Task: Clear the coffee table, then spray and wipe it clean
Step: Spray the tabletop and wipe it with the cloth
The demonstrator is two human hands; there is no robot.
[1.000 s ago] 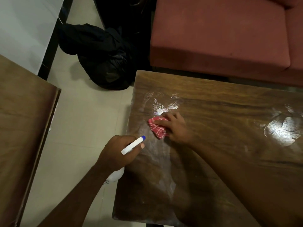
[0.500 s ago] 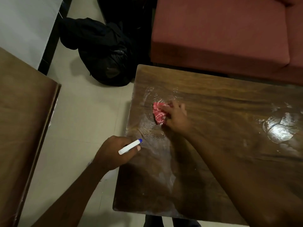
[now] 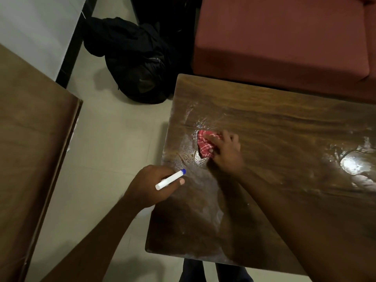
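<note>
Cloth work falls to your right hand: its fingers curl over the red checked cloth, pressing it on the wet surface just left of the palm. The puddle lies well off to that hand's right. Your left hand, closer to you, is clamped round the spray bottle, whose nozzle points toward the cloth.

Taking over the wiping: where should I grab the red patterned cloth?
Pinch the red-and-white patterned cloth at its bunched left edge, coming from above on the left: the right hand covers its right side, so only that edge shows.
</note>
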